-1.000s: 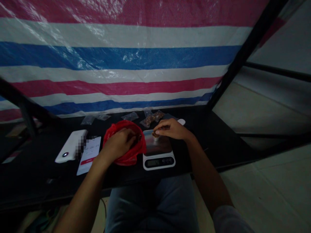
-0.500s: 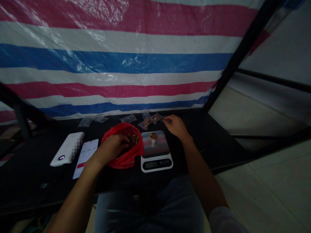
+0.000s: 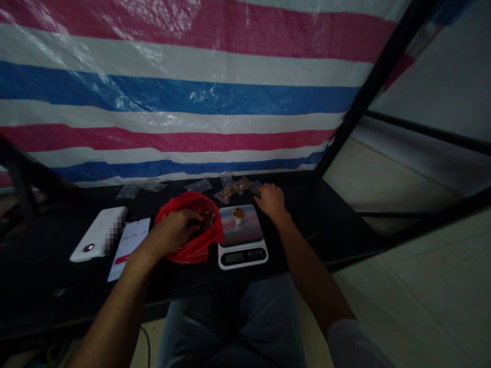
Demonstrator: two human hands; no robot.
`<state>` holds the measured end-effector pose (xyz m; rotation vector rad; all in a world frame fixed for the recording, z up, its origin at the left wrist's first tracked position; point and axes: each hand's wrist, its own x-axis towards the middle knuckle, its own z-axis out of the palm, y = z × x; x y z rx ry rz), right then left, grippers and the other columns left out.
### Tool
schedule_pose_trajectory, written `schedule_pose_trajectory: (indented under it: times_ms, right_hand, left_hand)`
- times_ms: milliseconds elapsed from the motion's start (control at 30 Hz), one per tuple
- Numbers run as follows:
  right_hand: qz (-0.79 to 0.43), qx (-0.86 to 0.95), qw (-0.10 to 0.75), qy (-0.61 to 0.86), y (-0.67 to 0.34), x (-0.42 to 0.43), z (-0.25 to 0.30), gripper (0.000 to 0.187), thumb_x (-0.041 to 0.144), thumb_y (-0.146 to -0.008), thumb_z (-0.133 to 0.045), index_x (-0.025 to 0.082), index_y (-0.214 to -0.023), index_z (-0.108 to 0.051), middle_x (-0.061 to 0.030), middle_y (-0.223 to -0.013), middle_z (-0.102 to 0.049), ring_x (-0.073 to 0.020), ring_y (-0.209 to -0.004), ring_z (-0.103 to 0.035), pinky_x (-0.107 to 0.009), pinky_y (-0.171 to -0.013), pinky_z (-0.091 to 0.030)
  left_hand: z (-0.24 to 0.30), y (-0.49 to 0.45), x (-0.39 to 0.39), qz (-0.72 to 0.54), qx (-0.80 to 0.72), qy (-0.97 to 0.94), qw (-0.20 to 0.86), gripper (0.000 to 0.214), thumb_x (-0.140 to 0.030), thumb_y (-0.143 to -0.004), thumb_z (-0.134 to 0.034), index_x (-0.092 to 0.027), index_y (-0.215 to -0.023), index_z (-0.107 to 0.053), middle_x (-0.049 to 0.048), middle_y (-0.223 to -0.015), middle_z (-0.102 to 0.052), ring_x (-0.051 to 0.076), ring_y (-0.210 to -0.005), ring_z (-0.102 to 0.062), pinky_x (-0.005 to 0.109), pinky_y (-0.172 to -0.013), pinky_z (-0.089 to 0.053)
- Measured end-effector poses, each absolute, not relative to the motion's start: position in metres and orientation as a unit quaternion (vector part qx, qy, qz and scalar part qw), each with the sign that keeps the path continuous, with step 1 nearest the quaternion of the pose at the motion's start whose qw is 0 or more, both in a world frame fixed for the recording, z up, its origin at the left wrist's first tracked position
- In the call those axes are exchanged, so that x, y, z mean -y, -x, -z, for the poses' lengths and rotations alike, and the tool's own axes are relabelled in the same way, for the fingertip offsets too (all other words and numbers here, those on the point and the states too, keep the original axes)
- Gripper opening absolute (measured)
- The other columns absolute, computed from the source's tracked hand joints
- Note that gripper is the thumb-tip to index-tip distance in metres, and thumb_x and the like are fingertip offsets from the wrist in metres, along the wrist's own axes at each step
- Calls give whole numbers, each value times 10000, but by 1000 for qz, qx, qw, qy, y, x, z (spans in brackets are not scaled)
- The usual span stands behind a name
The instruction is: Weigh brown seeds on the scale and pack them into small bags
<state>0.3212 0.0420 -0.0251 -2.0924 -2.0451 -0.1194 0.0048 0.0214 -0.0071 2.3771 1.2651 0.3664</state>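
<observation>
My left hand (image 3: 178, 228) reaches over the rim of a red plastic bag (image 3: 192, 254), its fingers curled at the small brass-coloured pieces (image 3: 209, 219) inside. What those fingers hold, if anything, is hidden. To the bag's right stands a white digital scale (image 3: 243, 257) with a metal plate, and on it a small white cup (image 3: 238, 220) heaped with similar pieces. My right hand (image 3: 271, 200) lies low on the table behind the scale's right side, fingers apart. Its fingertips are at a small clear bag (image 3: 255, 187), beside filled clear bags (image 3: 227, 193).
A phone (image 3: 129, 245) with a timer and a white power bank (image 3: 98, 235) lie left of the red bag. Flat clear bags (image 3: 198, 185) lie along the back of the black table (image 3: 345, 225). Behind hangs a striped plastic sheet (image 3: 215, 97); a black frame post (image 3: 356, 112) rises at right.
The view has shifted slightly. My right hand has lowered and its fingers have loosened from a pinch near the clear bags. My left hand stays in the red bag.
</observation>
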Motion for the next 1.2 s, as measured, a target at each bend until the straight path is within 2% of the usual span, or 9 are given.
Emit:
schedule_pose_trajectory:
  times_ms: [133,233,300,467,667,833,933,1033,1200]
  right_hand:
    - [41,681,95,725,-320,-42,22,270,218,-967,-505,152,-983,-766,-179,-1079,-734,-301,-1053,-638,-401,-897,-438]
    - [72,666,132,731,-320,-40,21,260,271,-951,-543,169,-1083,-742,-169,-1156,-716,-320,-1114,-601,-420,-909,-422]
    - [93,649,150,740,-321,-39,21,335,357,-922,-600,172,-1182,-702,-176,-1225,-694,-349,-1168,-561,-443,-927,-407]
    - [48,608,121,783,-327,-39,21,529,476,-867,-657,114,-1252,-646,-224,-1206,-703,-408,-1179,-563,-487,-933,-387]
    - [48,596,154,787,-334,-37,16,517,456,-886,-653,142,-1296,-632,-205,-1172,-728,-369,-1170,-621,-467,-954,-393]
    - [50,567,280,773,-347,-38,11,550,525,-874,-669,153,-1277,-649,-157,-1088,-760,-353,-1093,-675,-478,-971,-436]
    - [0,568,445,693,-346,-40,10,523,528,-841,-702,158,-1209,-676,-130,-1068,-765,-307,-1033,-703,-442,-959,-493]
    - [-127,578,585,555,-327,-40,9,484,499,-796,-748,158,-1135,-688,-124,-1085,-760,-272,-1000,-720,-402,-921,-551]
    - [-280,614,613,411,-282,-28,9,455,382,-721,-843,206,-1112,-691,-92,-1131,-760,-252,-1056,-720,-403,-972,-559]
  left_hand:
    - [-2,-11,-18,-168,-456,-855,182,316,-353,-921,-505,-226,-1083,-745,90,-1146,-760,266,-1030,-705,386,-924,-530]
    - [-7,-18,-15,-187,-454,-852,182,307,-368,-945,-493,-221,-1080,-725,82,-1165,-744,251,-1051,-689,376,-934,-519]
    - [-9,-23,-15,-204,-449,-850,186,296,-379,-953,-490,-225,-1058,-720,73,-1146,-743,242,-1032,-686,367,-923,-518]
    - [-13,-30,-23,-265,-435,-839,189,280,-393,-963,-487,-234,-1031,-708,60,-1103,-746,229,-1041,-683,343,-947,-510]
    - [-15,-39,-44,-326,-400,-838,177,280,-366,-972,-498,-197,-1052,-706,85,-1126,-739,234,-1065,-684,349,-961,-508]
    - [-2,-42,-50,-397,-381,-814,186,304,-389,-977,-521,-191,-1093,-720,95,-1103,-746,245,-1022,-697,375,-917,-527]
    - [3,-43,-46,-424,-390,-795,191,295,-384,-966,-544,-181,-1084,-723,101,-1080,-752,243,-984,-701,372,-887,-534]
    - [3,-47,-41,-432,-379,-783,237,292,-393,-936,-599,-174,-1086,-719,96,-1048,-756,232,-935,-707,367,-877,-540]
    - [4,-63,-34,-448,-342,-729,388,565,-402,-755,-812,-173,-1248,-660,102,-1139,-751,268,-1012,-705,392,-921,-543]
